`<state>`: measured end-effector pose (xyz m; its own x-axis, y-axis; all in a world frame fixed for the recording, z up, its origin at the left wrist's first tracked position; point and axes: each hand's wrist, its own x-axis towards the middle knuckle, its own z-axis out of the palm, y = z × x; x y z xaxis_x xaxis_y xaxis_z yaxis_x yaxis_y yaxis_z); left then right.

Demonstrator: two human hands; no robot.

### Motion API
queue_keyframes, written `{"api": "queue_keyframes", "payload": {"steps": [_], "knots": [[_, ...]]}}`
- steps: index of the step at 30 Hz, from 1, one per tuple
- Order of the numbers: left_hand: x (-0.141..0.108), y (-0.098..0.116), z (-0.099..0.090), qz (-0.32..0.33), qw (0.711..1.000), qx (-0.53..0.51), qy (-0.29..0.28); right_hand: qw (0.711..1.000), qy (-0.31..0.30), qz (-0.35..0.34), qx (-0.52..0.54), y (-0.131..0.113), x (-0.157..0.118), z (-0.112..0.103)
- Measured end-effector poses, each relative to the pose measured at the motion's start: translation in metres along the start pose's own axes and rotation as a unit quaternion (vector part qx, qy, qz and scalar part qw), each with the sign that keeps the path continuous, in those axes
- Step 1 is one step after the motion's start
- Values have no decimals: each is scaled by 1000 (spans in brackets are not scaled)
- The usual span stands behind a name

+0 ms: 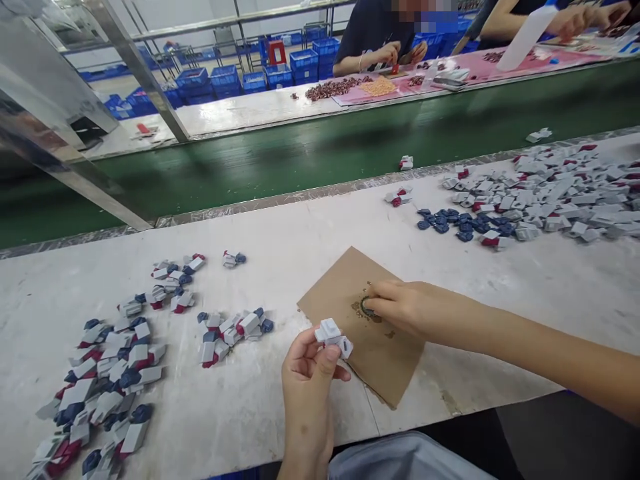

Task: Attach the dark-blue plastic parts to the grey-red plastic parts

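Near the front edge, my left hand (311, 380) holds a light grey plastic part (333, 335) between thumb and fingers. My right hand (400, 305) reaches down onto a brown sheet (330, 293), its fingertips pinched together at a small dark round thing (368, 307) with wet brown spots around it. Whether the fingers grip anything there is hidden. Small dark blue pieces (441, 223) lie beyond the sheet, beside a large pile of grey and red parts (560, 190).
Grey, red and blue assemblies (110, 360) are heaped at the left, with a smaller group (233, 333) nearer the sheet. A green conveyor belt (240, 167) runs behind the table (240, 413). Two people work across it. A metal post (140, 73) rises at the left.
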<state>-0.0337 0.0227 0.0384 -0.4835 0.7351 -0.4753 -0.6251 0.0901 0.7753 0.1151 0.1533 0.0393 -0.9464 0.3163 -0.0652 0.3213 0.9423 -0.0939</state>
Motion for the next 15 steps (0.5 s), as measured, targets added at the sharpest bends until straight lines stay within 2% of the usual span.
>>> {"api": "queue_keyframes", "payload": {"steps": [3,5,8,11,15], "knots": [[0,0,0,-16,1000,3,12,999,34,9,27,0,1,0],[0,0,0,-20,1000,0,21,992,86,15,95,-4,-2,-6],[-2,-1,3,-16,1000,3,11,958,163,39,234,-16,-10,-26],[-5,-1,7,-12,1000,0,-23,937,184,50,293,-30,-18,-45],[-8,1,11,-13,1000,-11,-25,942,192,-4,274,-39,-21,-51]]}}
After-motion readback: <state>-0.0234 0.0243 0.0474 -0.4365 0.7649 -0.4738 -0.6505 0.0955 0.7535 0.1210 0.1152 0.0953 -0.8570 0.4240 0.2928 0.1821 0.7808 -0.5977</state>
